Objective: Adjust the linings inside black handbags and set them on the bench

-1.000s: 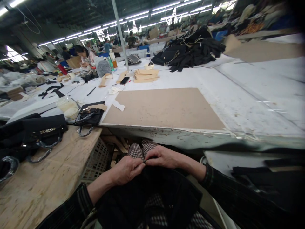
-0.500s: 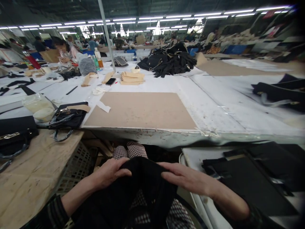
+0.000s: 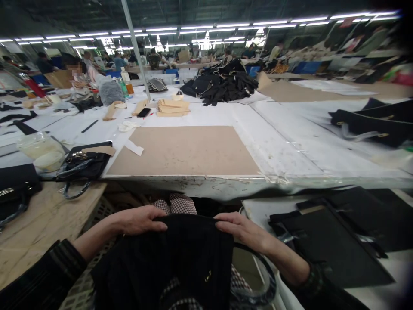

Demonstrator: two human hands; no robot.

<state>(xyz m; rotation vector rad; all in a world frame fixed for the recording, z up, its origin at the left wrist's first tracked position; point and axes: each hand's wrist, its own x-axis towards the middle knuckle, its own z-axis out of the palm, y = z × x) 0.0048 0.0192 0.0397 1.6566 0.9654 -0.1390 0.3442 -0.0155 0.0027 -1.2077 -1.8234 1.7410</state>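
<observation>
A black handbag (image 3: 190,254) lies across my lap, its far edge pulled nearly straight between my hands. My left hand (image 3: 142,220) grips that edge at its left end, thumb on the near side. At the right end my right hand (image 3: 237,228) pinches the same edge between thumb and fingers. A small gold-coloured fitting (image 3: 208,276) shows on the black cloth. Below my right forearm a rounded handle (image 3: 269,284), seemingly wrapped in clear plastic, curves out from the bag. My fingertips behind the edge are hidden.
A brown board (image 3: 187,150) lies on the white worktable (image 3: 274,150) ahead. Black handbags (image 3: 93,161) with wrapped handles are at left, above a plastic crate (image 3: 80,280). Flat black panels (image 3: 338,245) lie at right. Behind are a black heap (image 3: 226,84), a phone (image 3: 143,113) and co-workers.
The bag's far edge has gone from bunched and arched to stretched nearly straight. My hands have moved slightly apart, and the wrapped handle shows more at right. The view has shifted slightly right.
</observation>
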